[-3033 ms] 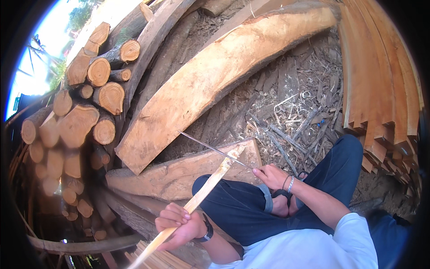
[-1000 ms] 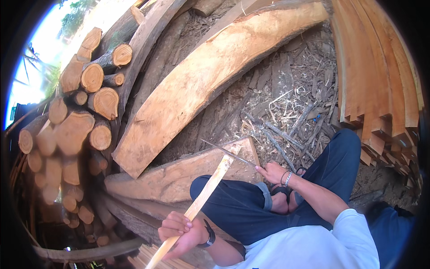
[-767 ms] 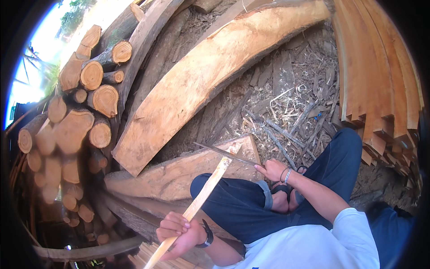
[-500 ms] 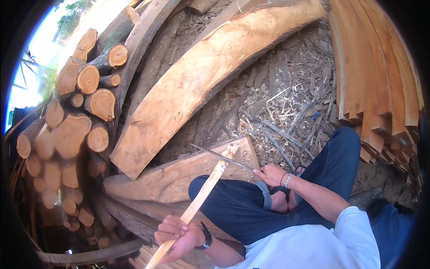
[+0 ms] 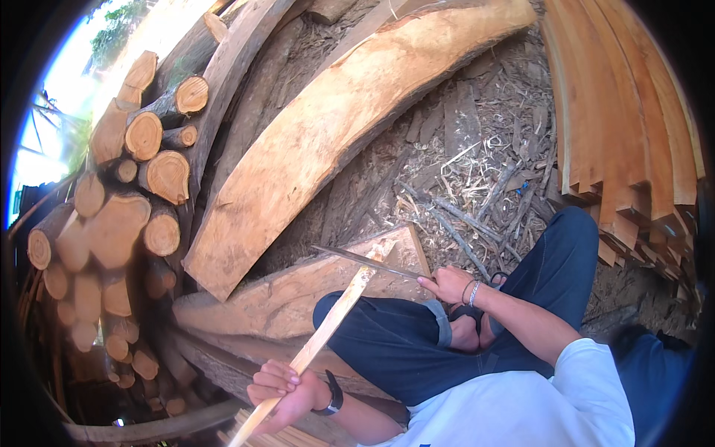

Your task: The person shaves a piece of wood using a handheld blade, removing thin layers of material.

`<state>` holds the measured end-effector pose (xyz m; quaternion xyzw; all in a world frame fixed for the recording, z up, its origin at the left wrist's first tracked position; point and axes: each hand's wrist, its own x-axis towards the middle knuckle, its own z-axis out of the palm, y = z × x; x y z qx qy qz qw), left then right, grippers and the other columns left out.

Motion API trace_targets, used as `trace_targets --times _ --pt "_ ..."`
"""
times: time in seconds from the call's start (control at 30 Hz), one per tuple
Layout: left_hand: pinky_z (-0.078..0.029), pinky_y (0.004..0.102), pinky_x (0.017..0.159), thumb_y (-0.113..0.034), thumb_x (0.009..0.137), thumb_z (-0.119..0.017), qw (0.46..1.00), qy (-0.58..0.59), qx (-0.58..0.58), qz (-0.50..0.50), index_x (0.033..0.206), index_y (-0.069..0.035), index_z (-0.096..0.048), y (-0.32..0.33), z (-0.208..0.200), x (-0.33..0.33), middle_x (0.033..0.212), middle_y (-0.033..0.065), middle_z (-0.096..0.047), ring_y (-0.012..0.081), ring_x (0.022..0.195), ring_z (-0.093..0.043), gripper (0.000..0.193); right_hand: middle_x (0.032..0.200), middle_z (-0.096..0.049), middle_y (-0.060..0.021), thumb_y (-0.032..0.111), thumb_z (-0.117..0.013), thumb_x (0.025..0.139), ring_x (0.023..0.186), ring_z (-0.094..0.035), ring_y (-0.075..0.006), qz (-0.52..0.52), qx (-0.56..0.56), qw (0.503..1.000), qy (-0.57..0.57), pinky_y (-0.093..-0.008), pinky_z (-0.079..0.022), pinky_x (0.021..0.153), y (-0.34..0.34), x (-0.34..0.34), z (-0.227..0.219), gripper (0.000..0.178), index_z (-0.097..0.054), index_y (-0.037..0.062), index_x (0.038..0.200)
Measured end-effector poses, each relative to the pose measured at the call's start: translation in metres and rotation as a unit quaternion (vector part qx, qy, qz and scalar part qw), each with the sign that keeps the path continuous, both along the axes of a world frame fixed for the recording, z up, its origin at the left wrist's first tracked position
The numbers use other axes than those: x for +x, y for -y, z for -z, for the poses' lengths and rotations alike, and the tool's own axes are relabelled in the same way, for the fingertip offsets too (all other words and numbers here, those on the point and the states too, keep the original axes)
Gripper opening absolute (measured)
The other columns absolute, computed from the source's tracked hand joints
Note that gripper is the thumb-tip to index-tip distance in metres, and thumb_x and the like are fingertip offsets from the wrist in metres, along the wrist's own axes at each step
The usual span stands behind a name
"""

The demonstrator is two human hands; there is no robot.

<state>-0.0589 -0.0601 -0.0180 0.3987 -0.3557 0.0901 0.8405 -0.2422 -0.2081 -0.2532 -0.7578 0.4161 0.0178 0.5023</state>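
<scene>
My left hand (image 5: 287,391), low in the picture, is wrapped round a pale strip of wood (image 5: 328,333) near its lower end. The strip slants up and to the right, its far end over a flat wooden slab (image 5: 275,302) by my knee. My right hand (image 5: 451,285) is closed on a long, thin-bladed knife (image 5: 346,254); its handle is hidden in my fingers. The blade points left and crosses the strip near the far end, where the wood looks freshly cut.
A large curved plank (image 5: 335,127) lies beyond the slab. Cut logs (image 5: 119,231) are stacked at left, and sawn boards (image 5: 618,112) at right. Shavings (image 5: 484,145) and sticks (image 5: 462,238) litter the ground ahead. My bent legs (image 5: 551,268) sit close beneath my hands.
The knife and my right hand have shifted slightly to the left. My left hand and the strip have also moved a little left. Both grips stay the same.
</scene>
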Motion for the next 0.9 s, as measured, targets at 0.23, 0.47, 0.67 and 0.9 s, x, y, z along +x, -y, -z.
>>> trace_targets --times 0.23,0.47,0.67,0.9 --pt "-0.021 0.021 0.036 -0.078 0.084 -0.031 0.999 0.026 0.014 0.023 0.054 -0.015 -0.026 -0.004 0.002 -0.005 0.043 -0.001 -0.025 0.0089 0.035 -0.024 0.07 0.065 -0.061 -0.0278 0.056 -0.035 0.095 0.071 -0.064 -0.044 -0.007 -0.014 0.999 0.049 -0.0482 -0.052 0.071 -0.013 0.002 0.012 0.073 -0.067 -0.0053 0.072" --pt "-0.023 0.0198 0.036 -0.077 0.085 -0.031 0.996 0.044 0.009 0.079 0.054 -0.014 -0.027 -0.005 0.004 -0.003 0.042 -0.001 -0.026 0.0088 0.033 -0.026 0.07 0.065 -0.061 -0.029 0.058 -0.036 0.094 0.071 -0.064 -0.0435 0.02 -0.006 1.0 -0.02 -0.0485 -0.052 0.069 0.007 0.004 0.027 0.076 -0.065 -0.0073 0.069" --pt "-0.024 0.0206 0.036 -0.078 0.084 -0.032 0.994 0.058 0.011 0.095 0.053 -0.015 -0.027 -0.014 0.007 -0.001 0.041 -0.0016 -0.027 0.0082 0.033 -0.026 0.07 0.062 -0.059 -0.0296 0.057 -0.036 0.095 0.067 -0.063 -0.0442 -0.015 -0.016 0.997 0.069 -0.0487 -0.052 0.067 -0.016 0.003 -0.007 0.075 -0.064 -0.0081 0.068" --pt "-0.025 0.0207 0.036 -0.079 0.084 -0.033 0.986 0.101 0.024 0.131 0.053 -0.015 -0.027 -0.009 0.005 -0.003 0.04 -0.0025 -0.027 0.0077 0.032 -0.027 0.07 0.061 -0.059 -0.0291 0.055 -0.036 0.095 0.067 -0.063 -0.0442 0.014 -0.004 1.0 -0.001 -0.0489 -0.051 0.068 0.003 0.005 0.024 0.073 -0.065 -0.0072 0.068"
